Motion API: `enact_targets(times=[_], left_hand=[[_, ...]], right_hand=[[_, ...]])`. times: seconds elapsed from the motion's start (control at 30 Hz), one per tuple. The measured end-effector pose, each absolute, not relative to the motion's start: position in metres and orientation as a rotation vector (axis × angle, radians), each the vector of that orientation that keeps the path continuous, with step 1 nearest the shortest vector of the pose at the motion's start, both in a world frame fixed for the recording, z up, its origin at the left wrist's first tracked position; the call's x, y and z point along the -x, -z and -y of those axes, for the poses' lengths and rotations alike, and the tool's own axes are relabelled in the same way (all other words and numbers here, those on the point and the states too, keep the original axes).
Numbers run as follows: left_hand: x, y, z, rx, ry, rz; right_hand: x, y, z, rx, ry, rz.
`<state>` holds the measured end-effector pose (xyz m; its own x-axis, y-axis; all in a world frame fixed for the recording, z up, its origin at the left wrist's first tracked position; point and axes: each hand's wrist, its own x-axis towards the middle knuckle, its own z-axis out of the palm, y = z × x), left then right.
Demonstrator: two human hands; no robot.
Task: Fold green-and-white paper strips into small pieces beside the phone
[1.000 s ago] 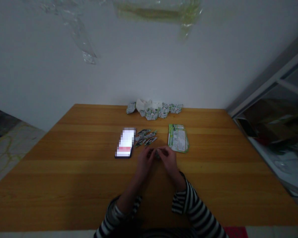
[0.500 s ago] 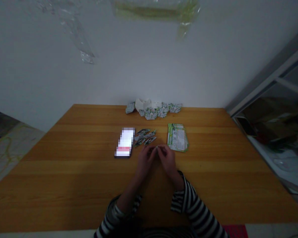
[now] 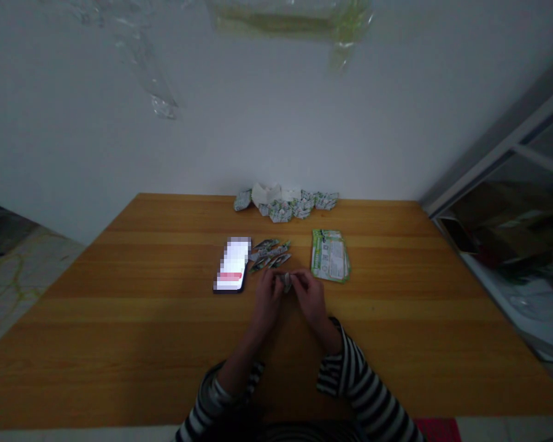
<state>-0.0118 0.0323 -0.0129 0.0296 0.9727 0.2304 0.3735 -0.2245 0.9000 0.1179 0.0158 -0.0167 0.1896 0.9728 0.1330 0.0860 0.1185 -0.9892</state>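
My left hand (image 3: 266,299) and my right hand (image 3: 308,297) meet over the middle of the wooden table (image 3: 120,331), fingers pinched together on a small folded paper piece (image 3: 286,280) held between them. Just beyond my fingertips lie several small folded paper pieces (image 3: 270,254) in a loose cluster. A lit phone (image 3: 232,265) lies flat to their left. A stack of green-and-white printed paper sheets (image 3: 330,256) lies to the right of my right hand.
A heap of folded paper shapes and crumpled white paper (image 3: 284,202) sits at the table's far edge against the white wall. A metal shelf frame (image 3: 502,166) with clutter stands at the right. Clear tape and plastic (image 3: 286,21) hang on the wall above.
Both hands have shifted slightly away from me and kept working the small paper piece between the fingertips; it shows a little more now. Nothing else on the table has moved.
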Motion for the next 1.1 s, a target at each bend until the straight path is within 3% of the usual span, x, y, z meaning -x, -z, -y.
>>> enact_targets(times=[0.37, 0.77, 1.1], left_hand=[[0.015, 0.008, -0.037, -1.6, -1.293, -1.356], [0.028, 0.019, -0.04, -1.286, -0.846, -0.934], [0.027, 0.013, -0.041, -1.162, -1.007, -0.776]], right_hand=[[-0.13, 0.017, -0.022, 1.139, -1.195, 1.182], [-0.161, 0.013, -0.026, 1.173, -0.884, 1.482], [-0.155, 0.014, -0.02, 1.057, -1.605, 1.098]])
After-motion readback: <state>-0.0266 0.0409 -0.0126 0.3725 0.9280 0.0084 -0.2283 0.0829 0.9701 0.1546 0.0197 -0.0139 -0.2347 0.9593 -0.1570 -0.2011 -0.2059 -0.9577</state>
